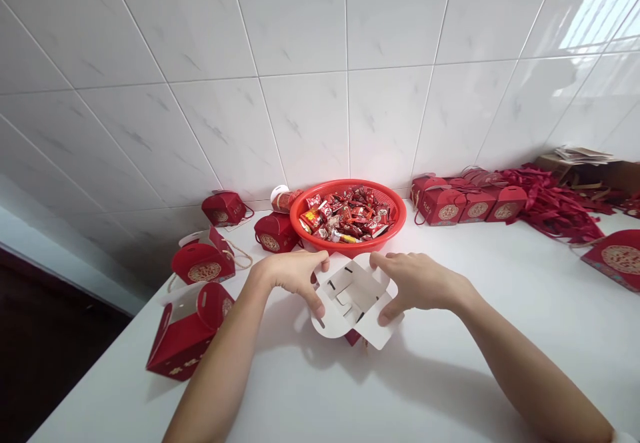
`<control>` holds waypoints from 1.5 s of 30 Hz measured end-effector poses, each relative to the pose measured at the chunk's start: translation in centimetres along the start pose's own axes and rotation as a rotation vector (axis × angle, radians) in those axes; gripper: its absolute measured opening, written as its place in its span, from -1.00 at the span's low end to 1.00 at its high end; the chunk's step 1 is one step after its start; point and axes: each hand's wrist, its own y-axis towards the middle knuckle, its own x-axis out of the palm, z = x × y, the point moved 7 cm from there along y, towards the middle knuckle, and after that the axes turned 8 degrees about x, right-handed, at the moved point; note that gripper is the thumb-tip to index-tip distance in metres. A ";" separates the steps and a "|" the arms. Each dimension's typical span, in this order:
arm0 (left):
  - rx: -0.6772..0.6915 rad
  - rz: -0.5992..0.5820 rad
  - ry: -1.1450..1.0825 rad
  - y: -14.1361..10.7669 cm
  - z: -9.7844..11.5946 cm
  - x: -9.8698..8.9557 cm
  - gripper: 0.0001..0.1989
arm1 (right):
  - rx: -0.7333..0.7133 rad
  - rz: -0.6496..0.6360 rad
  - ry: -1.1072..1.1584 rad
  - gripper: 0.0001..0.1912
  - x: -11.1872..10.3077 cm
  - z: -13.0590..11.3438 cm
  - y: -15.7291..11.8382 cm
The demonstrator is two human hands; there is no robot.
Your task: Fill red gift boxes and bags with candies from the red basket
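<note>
An unfolded-top gift box (350, 299) stands at the middle of the white table, its white inside facing up and its flaps spread outward. No sweets show inside it. My left hand (295, 276) grips the flaps on its left side, thumb on the inner face. On the right side, my right hand (413, 286) pinches the flaps between thumb and fingers. Just behind the box sits a red plastic basket (350, 248) full of wrapped candies (345, 216).
Red boxes (193, 329) line the left edge of the white table (310, 403). More closed boxes (447, 206) stand at the back right, beside a pile of red ribbons (550, 206) and a cardboard box (620, 173). A tiled wall (300, 123) rises behind.
</note>
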 end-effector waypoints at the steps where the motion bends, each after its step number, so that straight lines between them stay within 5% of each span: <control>1: -0.012 0.010 0.001 0.2 -0.2 0.0 -0.32 | 0.020 0.005 -0.024 -0.35 0.1 0.1 0.3; 9: -0.010 0.119 0.039 -0.4 -0.1 -1.1 -0.40 | -0.007 0.087 -0.016 -0.29 -0.7 1.4 1.2; 14: 0.165 0.457 -0.012 -1.6 0.7 -4.2 -0.68 | -0.048 0.257 0.192 -0.60 -3.5 2.1 0.9; 18: 0.206 0.675 0.002 -0.3 -0.4 -5.8 -0.73 | -0.142 0.442 0.416 -0.80 -5.4 2.4 3.2; 20: 0.174 0.654 0.000 1.5 -1.3 -6.0 -0.71 | -0.156 0.459 0.450 -0.85 -5.5 2.4 5.6; 26: 0.072 0.279 -0.044 7.9 -2.5 -5.7 -0.41 | -0.014 0.306 0.341 -0.75 -3.8 1.7 12.4; 29: 0.070 0.222 -0.001 9.7 -2.4 -5.5 -0.52 | 0.028 0.319 0.388 -0.86 -3.4 1.7 13.8; 38: 0.163 0.426 -0.171 10.0 -2.9 -5.5 -0.81 | -0.005 0.421 0.914 -0.74 -3.4 4.8 14.2; 45: 0.332 0.702 -0.314 9.0 -3.2 -6.4 -0.67 | -0.047 0.415 1.346 -0.67 -3.3 5.9 14.4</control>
